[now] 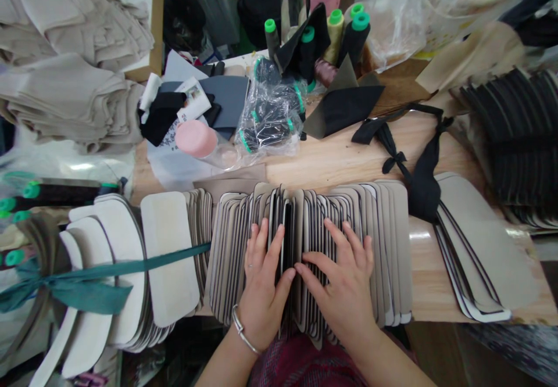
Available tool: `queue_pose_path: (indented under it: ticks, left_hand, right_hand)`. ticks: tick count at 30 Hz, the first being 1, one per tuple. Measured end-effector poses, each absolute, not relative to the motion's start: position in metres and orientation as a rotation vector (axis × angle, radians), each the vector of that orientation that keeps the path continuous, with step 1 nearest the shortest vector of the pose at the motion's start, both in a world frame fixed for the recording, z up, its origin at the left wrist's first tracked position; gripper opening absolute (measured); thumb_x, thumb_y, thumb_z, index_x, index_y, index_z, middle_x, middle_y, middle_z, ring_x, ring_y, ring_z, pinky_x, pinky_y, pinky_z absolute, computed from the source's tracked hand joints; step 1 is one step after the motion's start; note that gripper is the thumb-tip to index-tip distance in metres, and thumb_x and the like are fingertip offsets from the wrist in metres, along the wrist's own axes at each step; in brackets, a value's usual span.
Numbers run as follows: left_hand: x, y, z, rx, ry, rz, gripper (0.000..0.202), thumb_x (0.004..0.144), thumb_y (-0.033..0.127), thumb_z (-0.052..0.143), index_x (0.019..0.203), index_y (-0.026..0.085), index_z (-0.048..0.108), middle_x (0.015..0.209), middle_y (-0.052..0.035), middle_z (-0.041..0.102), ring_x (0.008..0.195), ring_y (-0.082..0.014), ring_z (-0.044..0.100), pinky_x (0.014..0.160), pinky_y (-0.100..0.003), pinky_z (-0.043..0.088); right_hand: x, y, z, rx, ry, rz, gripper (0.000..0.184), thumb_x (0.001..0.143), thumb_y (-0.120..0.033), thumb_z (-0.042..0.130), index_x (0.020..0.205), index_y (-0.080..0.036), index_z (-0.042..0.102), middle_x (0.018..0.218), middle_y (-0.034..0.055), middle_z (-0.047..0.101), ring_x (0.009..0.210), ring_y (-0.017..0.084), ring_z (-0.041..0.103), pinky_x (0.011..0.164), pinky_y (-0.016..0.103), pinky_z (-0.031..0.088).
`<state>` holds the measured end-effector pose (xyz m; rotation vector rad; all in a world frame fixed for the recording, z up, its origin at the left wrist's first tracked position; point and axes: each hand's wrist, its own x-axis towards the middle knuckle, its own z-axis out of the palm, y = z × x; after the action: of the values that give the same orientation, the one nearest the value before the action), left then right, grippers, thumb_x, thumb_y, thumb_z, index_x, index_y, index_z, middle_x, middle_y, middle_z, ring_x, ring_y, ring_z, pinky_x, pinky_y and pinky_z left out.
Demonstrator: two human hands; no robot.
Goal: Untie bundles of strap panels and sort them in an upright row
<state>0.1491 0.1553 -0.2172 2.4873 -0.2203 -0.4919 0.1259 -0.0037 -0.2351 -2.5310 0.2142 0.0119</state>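
A long row of flat, rounded grey-beige panels with dark edges stands on edge across the front of the wooden table. My left hand, with a silver bracelet at the wrist, rests on top of the row, fingers stretched forward and thumb pointing right. Beside it my right hand lies on the panels with its fingers spread. Its thumb and forefinger point toward a gap between panels near the middle, close to my left thumb. Neither hand grips a panel that I can make out. My palms hide part of the row.
Left of the row, white rounded panels are tied with a green strip. At right lie a loose panel stack, a knotted black cloth strip and a dark bundle. Bagged thread spools and a pink-lidded jar stand behind.
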Motion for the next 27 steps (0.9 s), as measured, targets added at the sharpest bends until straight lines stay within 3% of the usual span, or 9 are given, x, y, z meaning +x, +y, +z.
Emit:
queue_pose_path:
  ticks: [11,18,23,27]
  left_hand:
    - [0.1482,0.1544,-0.2191,2.533,-0.247,-0.447,0.068,0.092,0.014,0.046,0.152,0.030,0.018,0.163,-0.0044,0.007,0.150,-0.0269,-0.001,0.120,-0.057,0.013]
    - [0.1478,0.1515,-0.2188,2.539,-0.232,-0.424,0.073,0.088,0.018,0.055,0.152,0.028,0.021,0.162,-0.0064,0.008,0.150,-0.0297,0.001,0.119,-0.058,0.016]
    - [0.1478,0.1505,-0.2183,2.539,-0.221,-0.435,0.075,0.085,0.012,0.055,0.151,0.027,0.023,0.163,-0.0053,0.008,0.150,-0.0289,0.001,0.120,-0.059,0.014]
    - [0.1475,0.1551,-0.2182,2.533,-0.240,-0.432,0.073,0.086,0.012,0.057,0.150,0.028,0.025,0.163,-0.0046,0.008,0.150,-0.0281,0.002,0.120,-0.058,0.016]
  right_hand:
    - [0.1269,-0.0019,-0.2321,-2.517,0.213,0.036,0.010,0.083,-0.039,0.066,0.090,-0.035,0.072,0.152,-0.0027,0.038,0.144,0.030,0.027,0.116,0.065,0.010]
    - [0.1275,0.0019,-0.2352,-2.521,0.243,0.005,0.007,0.079,-0.034,0.069,0.085,-0.031,0.070,0.151,-0.0013,0.040,0.143,0.030,0.029,0.117,0.063,0.008]
    - [0.1282,0.0040,-0.2386,-2.512,0.302,-0.051,0.022,0.076,-0.027,0.069,0.098,-0.028,0.067,0.143,0.0036,0.049,0.140,0.027,0.034,0.119,0.059,0.012]
    - [0.1286,0.0038,-0.2381,-2.488,0.257,-0.016,0.011,0.078,-0.026,0.069,0.086,-0.033,0.070,0.148,-0.0011,0.043,0.142,0.028,0.030,0.118,0.061,0.010]
